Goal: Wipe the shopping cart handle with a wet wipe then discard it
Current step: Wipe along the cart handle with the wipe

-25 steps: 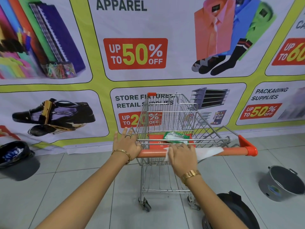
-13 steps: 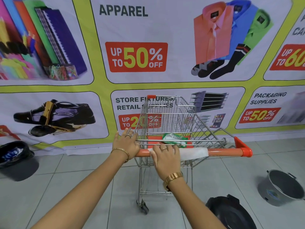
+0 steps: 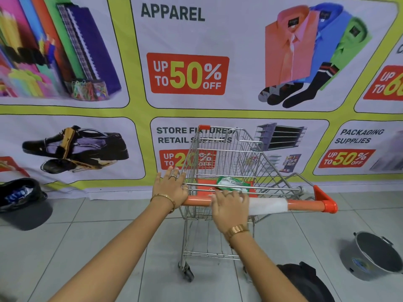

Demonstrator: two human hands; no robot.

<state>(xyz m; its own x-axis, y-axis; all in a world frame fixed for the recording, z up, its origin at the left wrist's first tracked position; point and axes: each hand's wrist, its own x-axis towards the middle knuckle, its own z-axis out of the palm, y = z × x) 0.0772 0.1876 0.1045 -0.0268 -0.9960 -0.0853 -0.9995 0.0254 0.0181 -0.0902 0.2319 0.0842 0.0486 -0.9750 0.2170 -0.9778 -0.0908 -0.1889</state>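
Mid-wipe, by the look of it. Right hand (image 3: 230, 207) pressed flat, fingers spread, on one end of the white wet wipe (image 3: 267, 206), which lies draped along the orange plastic cart handle (image 3: 305, 206) and trails toward the red end cap; not a closed grip, more a palm hold pinning the sheet to the bar. Left hand (image 3: 171, 188) laid open over the handle's left end where it meets the silver wire shopping cart (image 3: 220, 153), fingers loosely over the top rail, apparently steadying the frame; whether the thumb hooks underneath cannot be told. Green-and-white wipe packet (image 3: 232, 184) resting in the folded child seat just behind the handle.

Likely still to do: the right stretch near the cap, then the left part under the steadying hand.

Possible trouble from here:
- Wipe only draped, not wrapped, so a fast stroke could bunch it or drag it off onto the grey tiled floor (image 3: 98, 236).
- Cart on wheels; a hard sideways push with a light left hold could roll or swing it toward the printed sale banner (image 3: 187, 75).
- Flat palm cleans the top of the bar only; underside probably missed unless fingers curl round.
- For discarding, a black-lined bin (image 3: 24, 203) stands well apart at the left and a grey metal bucket (image 3: 373, 256) at the right; which is meant for waste is unclear, so a wrong pick is possible.
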